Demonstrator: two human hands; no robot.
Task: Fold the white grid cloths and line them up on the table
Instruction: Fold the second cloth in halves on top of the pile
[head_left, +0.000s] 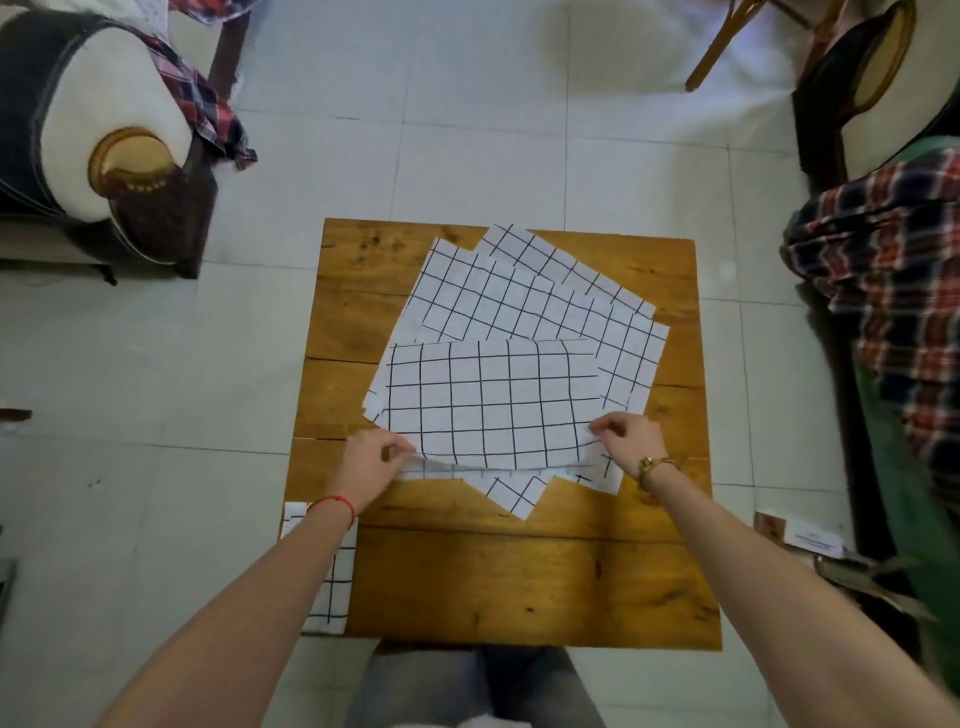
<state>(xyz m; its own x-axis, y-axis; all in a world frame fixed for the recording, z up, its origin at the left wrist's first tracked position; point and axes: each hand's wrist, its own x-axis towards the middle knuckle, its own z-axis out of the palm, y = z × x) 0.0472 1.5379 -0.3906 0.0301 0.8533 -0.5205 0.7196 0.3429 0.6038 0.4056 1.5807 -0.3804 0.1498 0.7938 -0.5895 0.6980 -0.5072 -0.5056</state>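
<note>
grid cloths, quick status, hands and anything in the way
Left hand and right hand pinch near corners of top cloth. Loose cloths piled beneath; one folded cloth at table's near-left corner. Nothing blocking.

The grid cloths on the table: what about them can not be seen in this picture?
- Loose pile, head view: the cloths overlap, so their number is unclear.
- Folded cloth: the left forearm hides part.
- Top cloth: the left hand and right hand cover its near corners.
</note>
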